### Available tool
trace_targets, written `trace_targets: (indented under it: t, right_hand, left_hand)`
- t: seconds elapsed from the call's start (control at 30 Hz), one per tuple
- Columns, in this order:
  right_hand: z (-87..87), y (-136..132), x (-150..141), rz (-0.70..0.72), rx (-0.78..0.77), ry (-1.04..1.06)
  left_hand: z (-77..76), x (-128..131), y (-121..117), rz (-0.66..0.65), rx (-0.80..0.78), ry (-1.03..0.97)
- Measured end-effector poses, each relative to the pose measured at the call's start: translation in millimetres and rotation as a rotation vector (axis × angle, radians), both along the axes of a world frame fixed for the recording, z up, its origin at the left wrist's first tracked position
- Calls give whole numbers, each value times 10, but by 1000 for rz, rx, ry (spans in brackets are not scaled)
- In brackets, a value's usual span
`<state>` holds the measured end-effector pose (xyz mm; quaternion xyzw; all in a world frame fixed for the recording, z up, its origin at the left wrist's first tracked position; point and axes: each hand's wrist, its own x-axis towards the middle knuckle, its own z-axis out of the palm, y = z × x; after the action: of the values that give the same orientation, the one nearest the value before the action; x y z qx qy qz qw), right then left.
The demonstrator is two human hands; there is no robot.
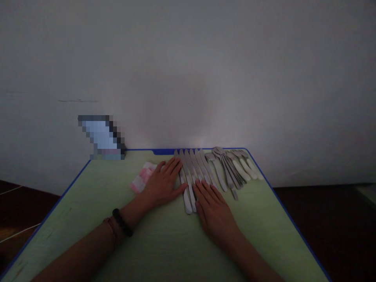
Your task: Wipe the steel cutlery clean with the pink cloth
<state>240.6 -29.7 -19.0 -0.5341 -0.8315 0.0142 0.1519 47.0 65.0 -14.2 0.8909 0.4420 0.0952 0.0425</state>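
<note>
Several metal table knives (188, 168) lie side by side on the green table, blades toward the wall. My left hand (165, 182) rests flat with fingers stretched, its fingertips at the left edge of the row and its thumb by the handles. Across the handles on the right lies my right hand (216, 211), fingers extended and covering several handle ends. Partly under my left hand is a pink and white cloth (143, 176). Right of the knives are a single spoon (217, 170), a stack of spoons (230, 168) and forks with white handles (242, 166).
The green table (147, 250) has a blue rim and stands against a grey wall (188, 78). At its far left corner a blurred-out device with a bright screen (101, 137) leans upright. Dark floor (329, 219) shows on both sides.
</note>
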Motion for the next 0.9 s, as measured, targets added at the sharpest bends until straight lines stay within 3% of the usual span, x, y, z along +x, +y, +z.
trace_targets:
  t: [0.33,0.5,0.9]
  right_hand:
    - [-2,-7,-26,8,20,58]
    - [-6,13,3,-93,85,26]
    - [-35,14,14,-109,20,33]
  left_hand:
    - [-5,-22,35,-42,-26,17]
    - [37,-14,19,-95,-31,-7]
    - [73,57,33,-230,-38,-11]
